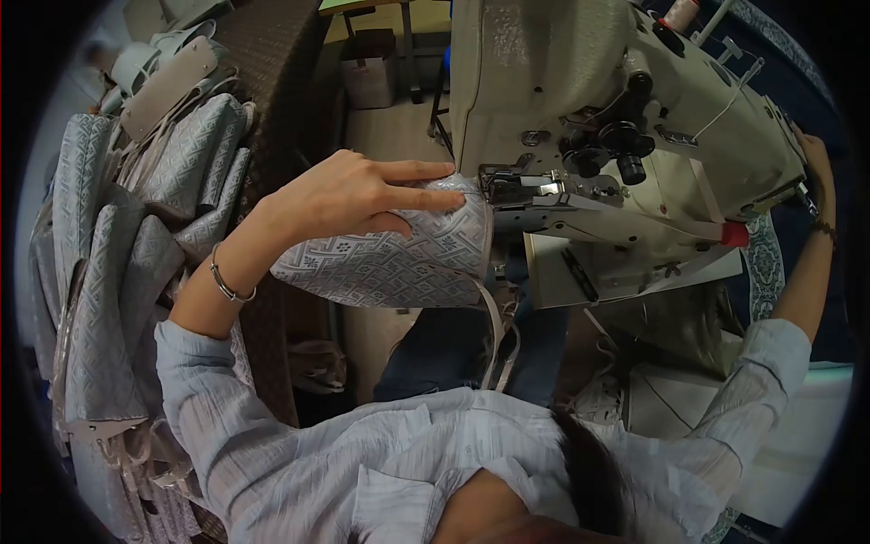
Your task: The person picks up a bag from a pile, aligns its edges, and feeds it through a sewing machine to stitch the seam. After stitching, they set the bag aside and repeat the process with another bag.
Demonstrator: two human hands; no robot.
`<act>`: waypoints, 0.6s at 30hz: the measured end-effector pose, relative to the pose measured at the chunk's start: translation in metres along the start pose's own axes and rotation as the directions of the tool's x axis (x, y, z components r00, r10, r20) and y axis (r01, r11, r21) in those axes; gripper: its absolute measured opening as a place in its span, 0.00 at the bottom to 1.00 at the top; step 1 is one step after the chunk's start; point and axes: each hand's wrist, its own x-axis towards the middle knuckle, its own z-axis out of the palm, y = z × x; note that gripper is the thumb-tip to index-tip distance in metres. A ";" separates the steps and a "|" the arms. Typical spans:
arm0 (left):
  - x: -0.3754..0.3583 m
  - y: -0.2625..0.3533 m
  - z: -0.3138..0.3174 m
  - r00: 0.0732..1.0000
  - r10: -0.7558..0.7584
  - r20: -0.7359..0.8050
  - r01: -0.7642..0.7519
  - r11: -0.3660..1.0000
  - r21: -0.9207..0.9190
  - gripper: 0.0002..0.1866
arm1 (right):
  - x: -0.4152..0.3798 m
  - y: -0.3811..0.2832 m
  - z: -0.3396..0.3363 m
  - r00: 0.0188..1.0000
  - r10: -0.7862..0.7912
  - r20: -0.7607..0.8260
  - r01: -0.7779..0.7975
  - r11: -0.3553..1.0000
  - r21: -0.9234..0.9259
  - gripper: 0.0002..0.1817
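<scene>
My left hand [349, 195] lies on a pale grey-blue bag body [399, 263] with a woven lattice and flower pattern. Two of its fingers stretch flat toward the presser foot [546, 188] of a sewing machine [535, 82], and the thumb is spread apart. The bag's edge sits at the machine's needle area, with a pale strip of binding [494, 335] hanging down from it. My right hand [816, 168] reaches around the machine's far right end and touches it there; its fingers are mostly hidden.
Several patterned bag pieces [100, 299] are piled at the left beside a brown woven surface [281, 91]. A thread spool [680, 15] stands on the machine. A dark pen-like tool [580, 275] lies on the pale plate below. A box [369, 72] stands on the floor.
</scene>
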 end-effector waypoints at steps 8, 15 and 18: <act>0.001 -0.001 0.001 0.999 -0.023 0.023 0.023 1.000 0.015 0.32 | -0.122 -0.009 0.178 0.603 0.434 -0.670 0.578 0.340 0.741 0.29; 0.002 -0.001 0.000 1.000 -0.015 0.005 0.015 1.000 0.014 0.32 | -0.130 -0.022 0.096 0.502 0.274 -0.820 0.427 0.746 0.511 0.30; 0.001 0.000 0.000 1.000 -0.012 -0.003 0.012 1.000 0.002 0.32 | -0.116 -0.039 0.072 0.644 0.128 -0.754 0.335 0.839 0.429 0.30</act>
